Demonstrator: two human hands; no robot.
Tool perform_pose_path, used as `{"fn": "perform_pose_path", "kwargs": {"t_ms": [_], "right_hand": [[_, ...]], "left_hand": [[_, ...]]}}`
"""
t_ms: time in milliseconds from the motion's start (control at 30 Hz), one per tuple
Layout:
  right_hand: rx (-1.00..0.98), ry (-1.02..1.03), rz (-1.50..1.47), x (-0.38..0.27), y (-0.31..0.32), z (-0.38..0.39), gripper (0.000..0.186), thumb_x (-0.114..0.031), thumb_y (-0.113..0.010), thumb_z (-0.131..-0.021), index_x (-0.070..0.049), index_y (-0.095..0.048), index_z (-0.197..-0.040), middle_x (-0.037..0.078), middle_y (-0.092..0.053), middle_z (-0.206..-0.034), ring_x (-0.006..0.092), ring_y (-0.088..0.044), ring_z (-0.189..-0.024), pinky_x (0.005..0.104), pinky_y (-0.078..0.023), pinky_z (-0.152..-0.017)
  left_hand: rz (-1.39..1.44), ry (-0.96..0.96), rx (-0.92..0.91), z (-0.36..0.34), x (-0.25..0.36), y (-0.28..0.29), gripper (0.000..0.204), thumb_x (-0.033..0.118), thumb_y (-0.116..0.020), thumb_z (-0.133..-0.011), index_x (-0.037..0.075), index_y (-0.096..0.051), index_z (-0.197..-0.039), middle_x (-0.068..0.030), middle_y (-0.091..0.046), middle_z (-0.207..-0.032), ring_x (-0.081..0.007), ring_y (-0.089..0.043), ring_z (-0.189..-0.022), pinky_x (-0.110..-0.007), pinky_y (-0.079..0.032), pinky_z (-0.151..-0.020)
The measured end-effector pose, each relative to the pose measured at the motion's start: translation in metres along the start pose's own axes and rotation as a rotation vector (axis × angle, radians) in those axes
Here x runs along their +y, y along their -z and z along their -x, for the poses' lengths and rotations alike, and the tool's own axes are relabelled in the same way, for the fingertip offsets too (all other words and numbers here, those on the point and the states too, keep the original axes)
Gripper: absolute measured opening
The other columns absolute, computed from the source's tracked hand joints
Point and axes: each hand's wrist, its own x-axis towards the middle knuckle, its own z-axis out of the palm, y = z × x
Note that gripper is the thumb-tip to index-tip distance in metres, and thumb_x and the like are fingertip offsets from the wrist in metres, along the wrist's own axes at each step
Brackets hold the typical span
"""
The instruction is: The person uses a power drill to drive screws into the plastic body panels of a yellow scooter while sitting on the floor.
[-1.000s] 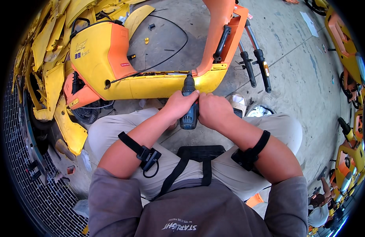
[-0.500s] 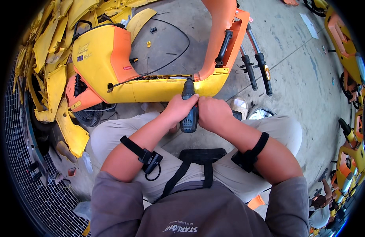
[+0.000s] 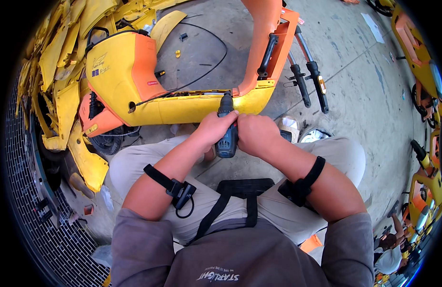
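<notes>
Head view. The drill (image 3: 225, 142), dark blue with a black chuck, points away from the person at the yellow footboard side (image 3: 187, 109) of a scooter body (image 3: 116, 64) standing on the floor (image 3: 354, 100). The chuck end is at the footboard's upper edge, near the corner where it meets the orange front shield (image 3: 260, 52). Contact at the tip cannot be confirmed.

Left hand (image 3: 215, 129): wrapped about the drill's left flank, just behind the chuck. Right hand (image 3: 257, 133): closed on the drill's right side, fingers largely hidden.

Hazards, as judged. A tilted or lightly pressed drill could let the bit skid along the edge, scoring the panel or rounding a fastener. The left hand's closeness to the chuck risks a rubbed finger should its grip creep forward. The black cable (image 3: 224, 56) loops over the footboard near the work; drifting toward the chuck, it could snag. No front wheel is visible under the shield, so firm pushing might rock the body.
</notes>
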Motion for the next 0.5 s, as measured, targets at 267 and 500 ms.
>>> {"fn": "perform_pose_path", "kwargs": {"t_ms": [267, 500], "right_hand": [[0.114, 0.027, 0.022, 0.000, -0.020, 0.003, 0.029, -0.015, -0.066, -0.081, 0.000, -0.063, -0.106, 0.016, -0.070, -0.096, 0.0312, -0.073, -0.083, 0.0404, -0.059, -0.073], [0.109, 0.090, 0.033, -0.004, -0.026, 0.001, 0.027, -0.014, -0.062, -0.084, 0.001, -0.062, -0.107, 0.016, -0.068, -0.098, 0.0288, -0.072, -0.083, 0.0386, -0.058, -0.072]], "left_hand": [[-0.083, -0.040, 0.049, 0.000, -0.008, 0.000, 0.054, 0.052, -0.060, -0.095, -0.001, -0.068, -0.104, -0.0082, -0.068, -0.089, -0.0155, -0.065, -0.076, -0.031, -0.051, -0.067], [-0.003, -0.002, 0.110, 0.022, -0.001, 0.001, 0.054, 0.050, -0.063, -0.095, -0.003, -0.065, -0.104, -0.0080, -0.066, -0.089, -0.0139, -0.061, -0.078, -0.029, -0.049, -0.071]]}}
